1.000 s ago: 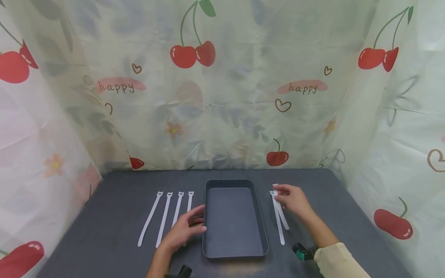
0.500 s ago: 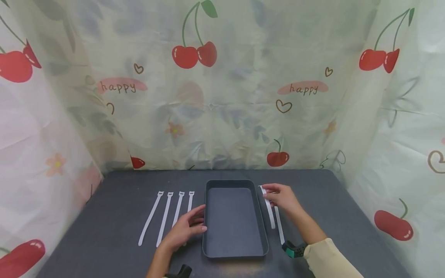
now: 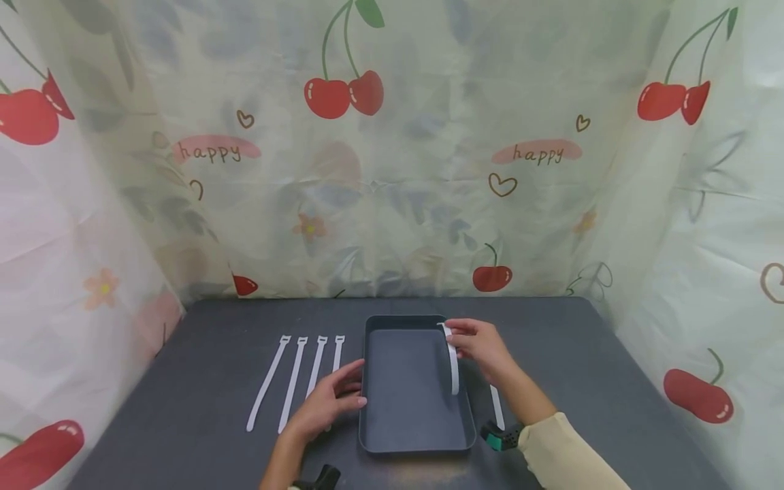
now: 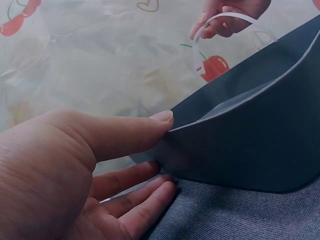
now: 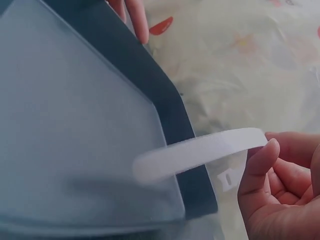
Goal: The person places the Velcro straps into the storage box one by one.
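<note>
The right hand [image 3: 480, 344] is pinching one end of a white strap [image 3: 452, 361] between thumb and fingertips, and the strap is hanging in a curve from that pinch, over the right side of the dark grey tray [image 3: 375, 435]. In the right wrist view the strap [image 5: 200, 152] is arching away from the fingertips [image 5: 262, 155] and crossing the tray's rim [image 5: 165, 107], its free end blurring over the tray's pale floor. Whether that free end is touching the floor cannot be told. Just below the right hand, outside the tray's right wall, another white strap [image 3: 497, 407] is lying flat on the table [image 3: 569, 367].

The left hand [image 3: 324, 405] is resting against the tray's left wall, with fingers nearly straight. In the left wrist view the thumb [image 4: 125, 132] is lying along the top of the tray's rim [image 4: 240, 107] and the fingers [image 4: 135, 200] are lying low beside the wall's base, so the hand is bracing the tray rather than closing round it. Beyond that hand, on its outer side, four white straps [image 3: 292, 382] are lying side by side on the table, their buckle ends pointing away from the person; the one nearest the tray is passing partly under the left hand.

A cherry-printed curtain [image 3: 392, 170] is hanging behind and to both sides of the table.
</note>
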Tool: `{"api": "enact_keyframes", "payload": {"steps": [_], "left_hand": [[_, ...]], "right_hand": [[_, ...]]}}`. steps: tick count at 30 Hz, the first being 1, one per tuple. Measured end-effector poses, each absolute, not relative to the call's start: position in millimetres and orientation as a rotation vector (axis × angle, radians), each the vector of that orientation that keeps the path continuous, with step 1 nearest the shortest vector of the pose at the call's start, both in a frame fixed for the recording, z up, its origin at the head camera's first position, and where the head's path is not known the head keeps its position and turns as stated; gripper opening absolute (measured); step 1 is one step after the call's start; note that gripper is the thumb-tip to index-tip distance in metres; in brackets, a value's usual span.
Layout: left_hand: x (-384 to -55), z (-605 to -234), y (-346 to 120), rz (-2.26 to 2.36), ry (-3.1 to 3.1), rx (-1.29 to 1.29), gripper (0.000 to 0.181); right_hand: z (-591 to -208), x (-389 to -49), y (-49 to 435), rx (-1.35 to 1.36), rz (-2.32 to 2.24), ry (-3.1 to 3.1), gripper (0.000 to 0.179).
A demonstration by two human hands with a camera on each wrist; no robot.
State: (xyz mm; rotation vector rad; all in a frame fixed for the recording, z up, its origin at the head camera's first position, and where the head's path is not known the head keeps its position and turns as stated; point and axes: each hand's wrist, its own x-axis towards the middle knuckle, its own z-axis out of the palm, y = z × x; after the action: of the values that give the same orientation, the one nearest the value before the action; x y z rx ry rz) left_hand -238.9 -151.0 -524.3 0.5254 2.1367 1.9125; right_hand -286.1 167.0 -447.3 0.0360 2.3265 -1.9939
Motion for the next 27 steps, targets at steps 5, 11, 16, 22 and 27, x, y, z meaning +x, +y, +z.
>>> {"api": "enact_keyframes", "payload": {"steps": [5, 11, 16, 22, 27], "left_hand": [[-239.3, -524.9, -150.6, 1.912, 2.14, 0.521, 0.072], [-239.0, -523.5, -150.2, 1.907, 2.151, 0.526, 0.071], [-239.1, -523.3, -150.6, 1.895, 2.159, 0.528, 0.071], [-239.4, -523.4, -150.9, 1.889, 2.169, 0.532, 0.07], [-239.4, -522.7, -151.4, 1.884, 2.162, 0.518, 0.071]], "right_hand": [[-450.2, -287.3, 155.0, 0.045, -2.004, 2.311, 0.031], [-461.3, -290.5, 139.6, 0.046, -2.005, 2.281, 0.03], [-471.7, -294.3, 128.0, 0.071, -2.026, 2.25, 0.03], [-480.1, -294.7, 117.6, 0.083, -2.046, 2.211, 0.03], [-487.1, -296.5, 112.1, 0.095, -2.008, 2.235, 0.029]]}}
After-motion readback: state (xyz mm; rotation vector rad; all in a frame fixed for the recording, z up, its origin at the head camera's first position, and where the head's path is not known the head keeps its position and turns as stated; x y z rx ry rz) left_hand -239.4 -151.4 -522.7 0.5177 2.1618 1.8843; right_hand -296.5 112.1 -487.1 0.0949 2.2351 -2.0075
